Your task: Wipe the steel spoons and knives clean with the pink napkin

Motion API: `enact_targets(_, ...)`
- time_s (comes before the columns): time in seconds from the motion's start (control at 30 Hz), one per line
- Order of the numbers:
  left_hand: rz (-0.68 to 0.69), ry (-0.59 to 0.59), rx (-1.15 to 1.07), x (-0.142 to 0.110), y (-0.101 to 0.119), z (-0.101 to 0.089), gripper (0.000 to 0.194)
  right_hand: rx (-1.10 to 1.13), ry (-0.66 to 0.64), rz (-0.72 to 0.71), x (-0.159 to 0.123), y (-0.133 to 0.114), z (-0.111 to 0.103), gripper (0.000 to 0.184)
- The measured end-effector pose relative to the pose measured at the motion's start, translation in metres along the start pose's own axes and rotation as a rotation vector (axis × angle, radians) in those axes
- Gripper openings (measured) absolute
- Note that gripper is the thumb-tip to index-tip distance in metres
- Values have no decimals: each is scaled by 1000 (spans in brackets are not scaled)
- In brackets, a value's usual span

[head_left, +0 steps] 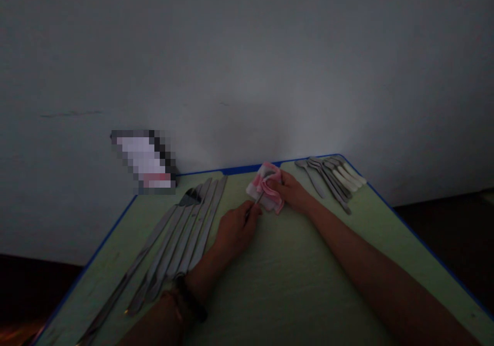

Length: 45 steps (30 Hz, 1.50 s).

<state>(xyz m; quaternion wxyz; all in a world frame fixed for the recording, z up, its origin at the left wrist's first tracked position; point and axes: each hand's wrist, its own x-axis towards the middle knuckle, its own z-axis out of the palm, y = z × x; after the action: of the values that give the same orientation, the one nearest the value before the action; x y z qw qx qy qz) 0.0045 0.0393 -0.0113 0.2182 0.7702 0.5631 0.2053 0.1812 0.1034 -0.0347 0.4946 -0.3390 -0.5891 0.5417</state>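
My left hand (237,228) is closed around the handle of a metal spoon (260,197) above the middle of the table. A pink and white cloth (275,202) is pinched in my right hand (291,189) and folded about the spoon's far end. A grey rounded part, which looks like the bowl, shows in the folds; the cloth hides the rest. To the left of my left hand lie several table knives (193,228) side by side. Beyond my right hand, a group of spoons (328,179) rests near the far right corner, some with white handles (349,177).
The green table (301,284) has a blue edge and stands against a grey wall (247,68). A long-handled metal utensil (142,251) lies left of the knives. At the far left corner, a blurred-out phone-like device (144,161) leans against the wall.
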Motion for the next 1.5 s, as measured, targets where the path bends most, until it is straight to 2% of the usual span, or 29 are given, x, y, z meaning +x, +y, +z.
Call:
enact_targets(0.07, 2, -3, -5, 0, 0, 0, 33, 125, -30, 13, 0, 2, -1, 38)
enact_targets(0.17, 2, -3, -9, 0, -1, 0, 33, 187, 0, 34, 1, 4, 0, 32)
enact_targets(0.27, -2, 3, 10, -1, -1, 1, 31, 183, 43, 64, 1, 5, 2, 28)
enact_targets(0.37, -9, 16, 7, -1, -1, 1, 29, 197, 54, 78, 2, 3, 2, 33)
enact_targets(0.63, -43, 81, -185, -2, 0, 0, 27, 164, 63, 41, 1, 4, 1, 34)
enact_targets(0.8, -30, 79, -185, -2, 1, -1, 31, 192, 58, 70, 0, 2, 2, 41)
enact_targets(0.97, -11, 88, -166, -2, 2, -1, 35, 239, 35, 67, 1, 4, 2, 34)
enact_targets(1.07, 10, 87, -144, -3, 2, -1, 39, 255, 49, 68, 2, 5, 2, 41)
enact_targets(1.23, 25, 67, -112, -3, 2, -2, 44, 198, 74, 74, 2, 4, 2, 37)
enact_targets(1.5, 18, 49, -50, -2, 0, -1, 48, 184, 77, 92, 2, 6, 1, 39)
